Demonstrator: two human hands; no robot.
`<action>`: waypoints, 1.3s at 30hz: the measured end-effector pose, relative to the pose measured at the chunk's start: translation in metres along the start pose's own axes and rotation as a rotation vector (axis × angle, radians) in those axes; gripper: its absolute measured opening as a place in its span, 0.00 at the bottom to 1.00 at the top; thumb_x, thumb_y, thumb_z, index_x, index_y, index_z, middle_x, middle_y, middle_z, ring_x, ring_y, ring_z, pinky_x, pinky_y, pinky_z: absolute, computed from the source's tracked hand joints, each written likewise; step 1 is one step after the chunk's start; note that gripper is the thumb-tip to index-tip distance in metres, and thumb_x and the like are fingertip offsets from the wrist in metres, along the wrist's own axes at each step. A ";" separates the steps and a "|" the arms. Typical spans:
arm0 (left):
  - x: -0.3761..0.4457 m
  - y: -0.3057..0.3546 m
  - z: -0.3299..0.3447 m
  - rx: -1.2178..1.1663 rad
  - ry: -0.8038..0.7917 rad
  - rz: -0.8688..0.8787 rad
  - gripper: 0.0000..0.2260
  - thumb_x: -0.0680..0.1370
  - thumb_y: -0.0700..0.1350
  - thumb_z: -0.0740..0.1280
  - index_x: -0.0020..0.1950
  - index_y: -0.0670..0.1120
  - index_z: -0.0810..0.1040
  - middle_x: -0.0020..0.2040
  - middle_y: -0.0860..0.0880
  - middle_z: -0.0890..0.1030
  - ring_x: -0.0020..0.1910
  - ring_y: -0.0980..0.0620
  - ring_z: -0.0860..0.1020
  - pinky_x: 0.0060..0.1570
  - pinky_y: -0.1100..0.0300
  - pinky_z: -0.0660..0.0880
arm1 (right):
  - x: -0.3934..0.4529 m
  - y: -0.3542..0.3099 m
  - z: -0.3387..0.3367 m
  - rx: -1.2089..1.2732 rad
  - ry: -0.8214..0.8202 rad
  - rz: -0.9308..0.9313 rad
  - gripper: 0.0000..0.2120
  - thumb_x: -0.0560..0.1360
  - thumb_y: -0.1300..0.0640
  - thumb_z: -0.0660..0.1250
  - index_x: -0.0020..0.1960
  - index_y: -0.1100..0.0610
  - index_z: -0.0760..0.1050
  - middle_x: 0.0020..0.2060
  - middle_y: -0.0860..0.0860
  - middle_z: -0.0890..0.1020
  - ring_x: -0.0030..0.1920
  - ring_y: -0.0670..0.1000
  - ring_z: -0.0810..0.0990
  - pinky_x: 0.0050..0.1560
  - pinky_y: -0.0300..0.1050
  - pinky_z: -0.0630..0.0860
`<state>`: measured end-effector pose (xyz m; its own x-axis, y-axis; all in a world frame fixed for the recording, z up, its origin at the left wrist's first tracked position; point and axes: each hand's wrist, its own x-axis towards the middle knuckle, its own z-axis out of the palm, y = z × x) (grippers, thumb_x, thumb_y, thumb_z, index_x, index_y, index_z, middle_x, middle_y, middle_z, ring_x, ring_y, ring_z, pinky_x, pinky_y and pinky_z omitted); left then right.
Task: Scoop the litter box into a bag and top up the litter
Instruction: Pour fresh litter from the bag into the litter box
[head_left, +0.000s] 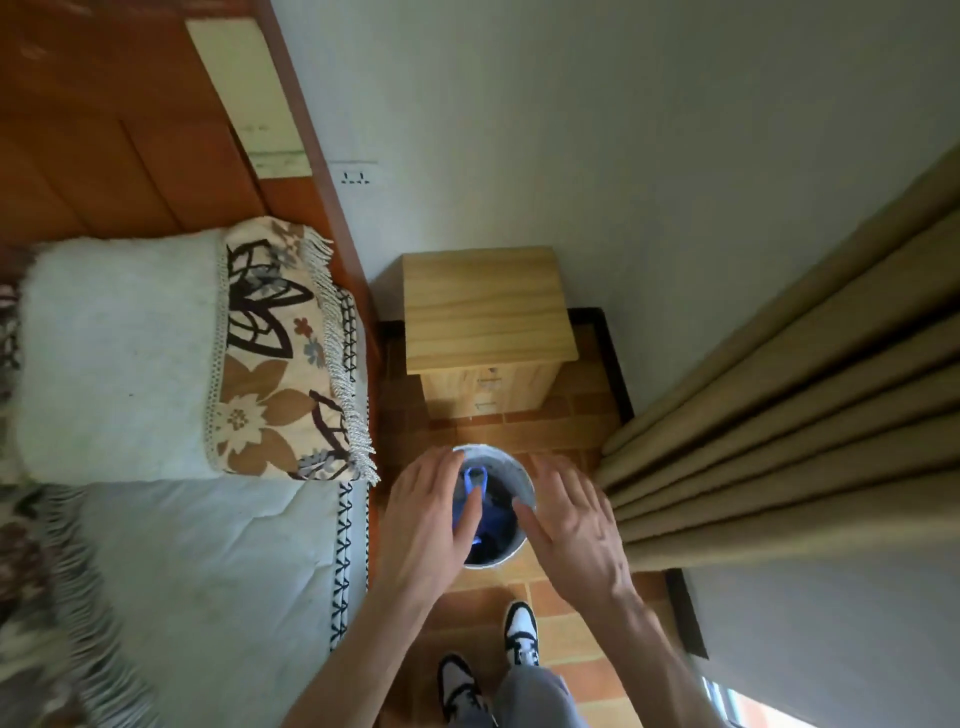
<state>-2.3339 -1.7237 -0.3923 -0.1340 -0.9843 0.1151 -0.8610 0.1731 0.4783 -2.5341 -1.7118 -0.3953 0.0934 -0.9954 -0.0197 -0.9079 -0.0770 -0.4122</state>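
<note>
- Nearest you, your shoes (521, 631) stand on the brick-tiled floor (571, 571), so you are upright and reaching down.
- Your left hand (423, 525) hovers over the left rim of the white bucket (524, 486); its grip is slack, fingers spread and reaching into the opening, the thumb near the blue scoop (474, 486). Whether it touches the scoop, I cannot tell.
- Your right hand (569, 525) is likewise open, fingers splayed over the right rim, gripping nothing.
- The bucket sits on the floor between the bed (208, 545) and the curtain (779, 441); the scoop lies inside it on something dark and blue, too blurred to name.
- Judging from this, you are at the opening step: fetching the tools. No litter box or bag is clearly in view.
- The next move likely calls for closing your left fingers round the scoop's handle while the right steadies the rim.
- Beyond stand a wooden nightstand (488, 306) and the wall.
</note>
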 end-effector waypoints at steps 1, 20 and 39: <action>-0.005 0.010 -0.013 -0.001 0.006 0.017 0.19 0.83 0.54 0.60 0.70 0.46 0.73 0.67 0.48 0.78 0.67 0.50 0.75 0.69 0.56 0.72 | -0.007 -0.007 -0.015 -0.007 0.029 0.009 0.28 0.82 0.38 0.52 0.76 0.52 0.65 0.71 0.50 0.72 0.73 0.53 0.69 0.71 0.51 0.68; -0.104 0.224 -0.039 -0.172 -0.001 0.544 0.21 0.83 0.50 0.65 0.73 0.42 0.73 0.71 0.45 0.76 0.74 0.44 0.71 0.69 0.43 0.70 | -0.248 0.024 -0.166 -0.168 0.508 0.581 0.28 0.84 0.40 0.56 0.78 0.55 0.65 0.75 0.52 0.72 0.77 0.53 0.66 0.77 0.54 0.63; -0.324 0.374 0.041 -0.354 -0.379 1.012 0.19 0.82 0.49 0.65 0.71 0.43 0.76 0.69 0.46 0.79 0.69 0.48 0.75 0.70 0.50 0.72 | -0.583 0.048 -0.138 -0.192 0.683 1.178 0.29 0.82 0.41 0.56 0.77 0.56 0.66 0.74 0.53 0.73 0.75 0.54 0.69 0.73 0.55 0.68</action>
<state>-2.6329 -1.3412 -0.2866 -0.8802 -0.3239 0.3468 -0.0941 0.8354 0.5415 -2.6884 -1.1434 -0.2779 -0.9310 -0.3026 0.2040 -0.3566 0.8734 -0.3318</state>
